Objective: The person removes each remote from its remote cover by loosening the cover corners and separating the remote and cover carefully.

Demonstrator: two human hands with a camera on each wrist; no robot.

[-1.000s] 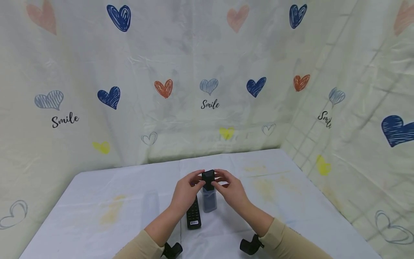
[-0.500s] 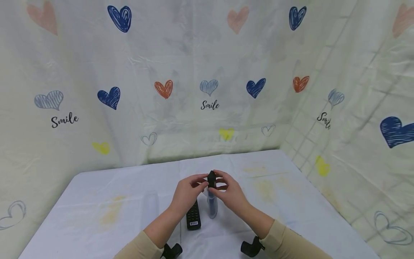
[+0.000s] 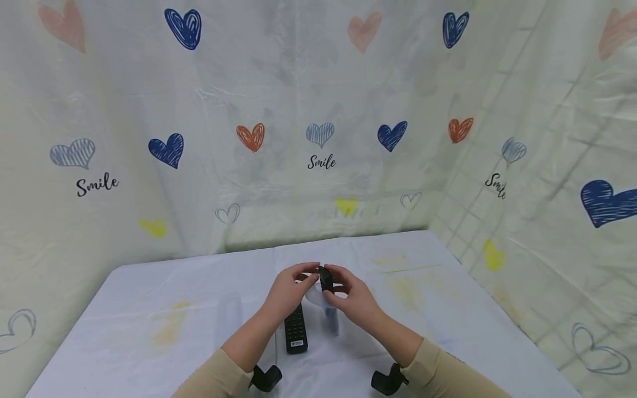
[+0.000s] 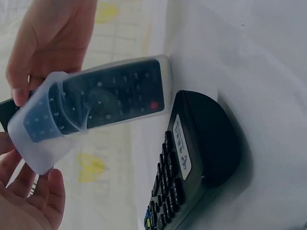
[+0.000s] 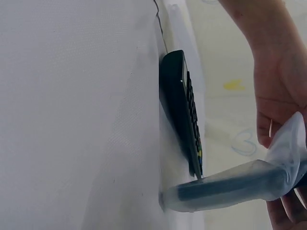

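Note:
A dark remote control (image 4: 115, 93) stands on end inside a translucent soft cover (image 4: 165, 86), its red button low down near the tablecloth. The cover's upper part is flared and folded outward around the remote. My right hand (image 3: 355, 293) pinches the bare black upper end between thumb and fingers. At the flared rim, the fingers and thumb of my left hand (image 3: 286, 290) hold the cover from the other side, as the right wrist view also shows. Just beside it, a second black remote (image 3: 296, 330) with a white label lies keys up on the table.
A white cloth covers the table (image 3: 149, 309), with faint yellowish stains. A translucent strip (image 3: 229, 312) lies left of the hands. Behind stands a white curtain (image 3: 278, 188) printed with hearts. Each wrist carries a black camera mount (image 3: 388, 380).
The held remote has turned from broad side to edge-on, then a little further, between both hands. The cover's top now spreads wide at the rim. The lying remote has stayed put.

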